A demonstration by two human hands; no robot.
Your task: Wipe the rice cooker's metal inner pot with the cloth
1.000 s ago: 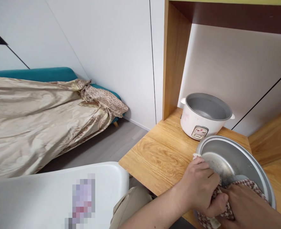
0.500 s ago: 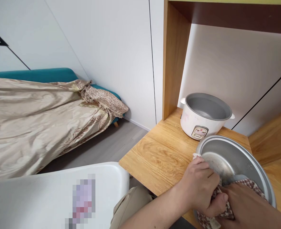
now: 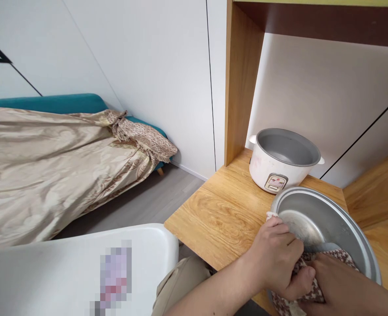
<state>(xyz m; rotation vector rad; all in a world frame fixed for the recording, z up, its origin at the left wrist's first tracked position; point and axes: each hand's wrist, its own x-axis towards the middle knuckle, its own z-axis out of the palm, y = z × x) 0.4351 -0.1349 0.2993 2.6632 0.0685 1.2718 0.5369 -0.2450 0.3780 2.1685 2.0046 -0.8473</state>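
Observation:
A silver metal inner pot (image 3: pixel 325 206) leans tilted toward me at the front of the wooden surface. My left hand (image 3: pixel 278 254) is closed at its near left rim, gripping part of a brown-and-white houndstooth cloth (image 3: pixel 340 253). A pale end of that cloth pokes out beyond the knuckles. My right hand (image 3: pixel 334 281) reaches into the pot, bunching the same cloth against the inside; its fingertips are hidden. Just behind the pot stands a white rice cooker body (image 3: pixel 273 171) without a lid, its grey inside showing.
The wooden surface (image 3: pixel 220 206) belongs to a shelf unit with an upright side panel (image 3: pixel 243 79). At lower left is a white chair or tub edge (image 3: pixel 141 237). Farther off, a teal sofa (image 3: pixel 49 103) is draped with a beige cover (image 3: pixel 59 162).
My right hand and the cloth under it have shifted slightly inside the pot. My left hand and the rice cooker body stay where they were.

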